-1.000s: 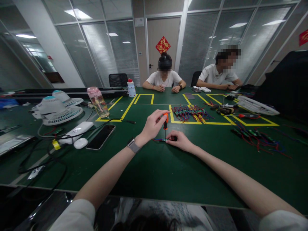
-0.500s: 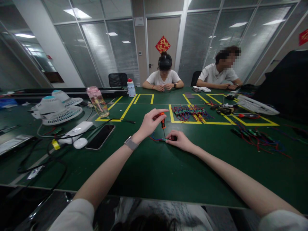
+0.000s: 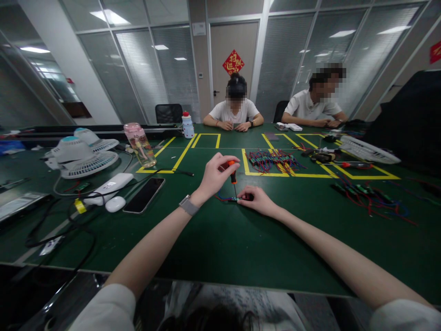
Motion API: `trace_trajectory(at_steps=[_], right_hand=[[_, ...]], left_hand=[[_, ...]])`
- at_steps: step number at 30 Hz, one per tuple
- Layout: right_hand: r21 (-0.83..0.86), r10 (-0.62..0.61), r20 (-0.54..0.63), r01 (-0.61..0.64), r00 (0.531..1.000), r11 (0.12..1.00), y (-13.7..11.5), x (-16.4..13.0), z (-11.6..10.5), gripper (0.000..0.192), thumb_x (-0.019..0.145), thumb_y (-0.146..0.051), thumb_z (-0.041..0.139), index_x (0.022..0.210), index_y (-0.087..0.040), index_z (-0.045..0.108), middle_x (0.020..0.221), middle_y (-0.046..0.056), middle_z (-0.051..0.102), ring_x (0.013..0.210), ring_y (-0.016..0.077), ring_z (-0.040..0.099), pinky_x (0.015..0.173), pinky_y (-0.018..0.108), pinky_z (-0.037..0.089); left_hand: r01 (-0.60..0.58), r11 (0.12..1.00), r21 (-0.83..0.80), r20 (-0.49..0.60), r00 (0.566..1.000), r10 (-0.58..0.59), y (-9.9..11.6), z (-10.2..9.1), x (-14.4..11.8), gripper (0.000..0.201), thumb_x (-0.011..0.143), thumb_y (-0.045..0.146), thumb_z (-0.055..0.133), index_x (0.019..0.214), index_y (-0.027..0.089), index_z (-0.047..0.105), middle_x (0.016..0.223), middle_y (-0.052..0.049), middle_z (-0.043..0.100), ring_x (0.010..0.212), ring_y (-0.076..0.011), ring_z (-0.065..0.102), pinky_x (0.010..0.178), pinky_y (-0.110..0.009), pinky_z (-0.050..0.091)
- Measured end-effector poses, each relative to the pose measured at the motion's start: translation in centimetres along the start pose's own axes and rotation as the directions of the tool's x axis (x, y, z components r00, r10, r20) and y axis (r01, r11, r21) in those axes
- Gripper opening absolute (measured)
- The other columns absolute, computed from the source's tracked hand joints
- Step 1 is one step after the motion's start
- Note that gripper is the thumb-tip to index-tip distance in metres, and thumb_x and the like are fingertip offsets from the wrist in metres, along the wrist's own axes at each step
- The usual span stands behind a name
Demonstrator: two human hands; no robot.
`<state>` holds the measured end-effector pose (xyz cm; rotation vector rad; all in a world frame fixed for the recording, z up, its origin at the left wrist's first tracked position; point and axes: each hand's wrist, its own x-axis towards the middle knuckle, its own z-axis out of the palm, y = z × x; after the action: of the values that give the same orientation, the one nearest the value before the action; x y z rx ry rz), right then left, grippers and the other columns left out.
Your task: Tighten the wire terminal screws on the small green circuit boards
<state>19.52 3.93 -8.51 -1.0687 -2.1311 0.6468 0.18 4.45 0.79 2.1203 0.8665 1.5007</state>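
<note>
At the middle of the green bench [image 3: 220, 248], a little in from its near edge, the person's left hand [image 3: 215, 177] is wrapped round the orange handle of a small screwdriver [image 3: 233, 174], holding it nearly upright with the tip down on a small wired part [image 3: 231, 199]. The right hand [image 3: 259, 201] presses that part flat to the bench with its fingertips, red and blue leads trailing out to the left. A watch [image 3: 188, 205] sits on the left wrist. Towards the left edge lie a dark phone [image 3: 144, 196], a white mouse [image 3: 115, 204] and two small fans [image 3: 84, 156], with a pink bottle [image 3: 140, 145] behind. A heap of wired parts [image 3: 272, 162] lies inside yellow tape beyond the hands. Two people sit at the far edge, hands resting on the bench.
</note>
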Motion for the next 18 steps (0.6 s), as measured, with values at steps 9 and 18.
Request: trace_trajectory(at_steps=[9, 18], right_hand=[[-0.009, 0.006, -0.004, -0.006, 1.0, 1.0, 0.1, 0.02, 0.04, 0.009, 0.076, -0.023, 0.071, 0.081, -0.017, 0.072, 0.071, 0.0, 0.058, 0.064, 0.0135, 0.054, 0.061, 0.025, 0.043], [0.001, 0.003, -0.01, -0.003, 1.0, 1.0, 0.2, 0.02, 0.08, 0.009, 0.076, -0.024, 0.07, 0.08, -0.017, 0.072, 0.073, 0.001, 0.059, 0.065, 0.0144, 0.055, 0.062, 0.026, 0.043]], left_hand=[[-0.081, 0.994, 0.077, 0.045, 0.996, 0.077, 0.32, -0.36, -0.16, 0.029, 0.095, 0.02, 0.043, 0.112, 0.021, 0.065, 0.095, -0.004, 0.056, 0.086, -0.0141, 0.055, 0.073, -0.024, 0.045], [-0.06, 0.996, 0.069, -0.017, 0.998, 0.062, -0.08, 0.03, -0.12, 0.012, 0.086, 0.027, 0.062, 0.094, 0.022, 0.07, 0.081, -0.001, 0.05, 0.073, -0.0128, 0.053, 0.064, -0.023, 0.046]])
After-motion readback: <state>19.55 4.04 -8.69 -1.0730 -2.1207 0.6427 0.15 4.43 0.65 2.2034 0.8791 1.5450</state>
